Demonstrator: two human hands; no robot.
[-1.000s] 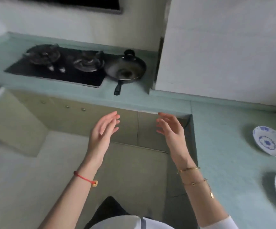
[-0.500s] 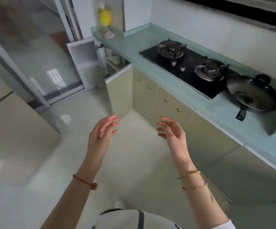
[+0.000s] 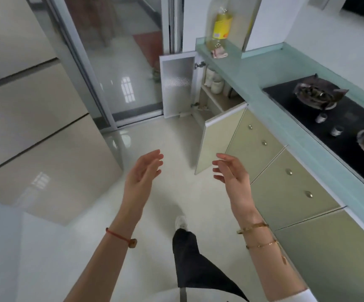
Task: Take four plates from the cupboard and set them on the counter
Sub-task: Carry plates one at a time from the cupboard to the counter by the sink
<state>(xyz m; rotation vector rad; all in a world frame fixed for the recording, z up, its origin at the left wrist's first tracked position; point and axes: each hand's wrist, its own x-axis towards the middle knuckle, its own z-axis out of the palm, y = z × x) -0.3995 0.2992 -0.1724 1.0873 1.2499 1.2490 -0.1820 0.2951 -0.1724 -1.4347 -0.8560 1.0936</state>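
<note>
The cupboard (image 3: 218, 101) under the pale green counter (image 3: 270, 99) stands open ahead, both doors swung out. White crockery (image 3: 214, 82) is stacked on its upper shelf, partly hidden by the counter edge. My left hand (image 3: 143, 173) and my right hand (image 3: 231, 173) are raised in front of me over the floor, palms facing each other, fingers apart and holding nothing. They are well short of the cupboard. No plates on the counter are in view.
A black gas hob (image 3: 333, 120) is set into the counter at right. A yellow-labelled bottle (image 3: 220, 25) stands at the counter's far end. The near cupboard door (image 3: 218, 140) juts into the floor space. A glass sliding door (image 3: 115, 62) and glossy panels (image 3: 31, 118) stand at left.
My view has swung left, from the counter with two blue-patterned plates, past the hob, to the open cupboard. Both hands stay raised, empty and apart.
</note>
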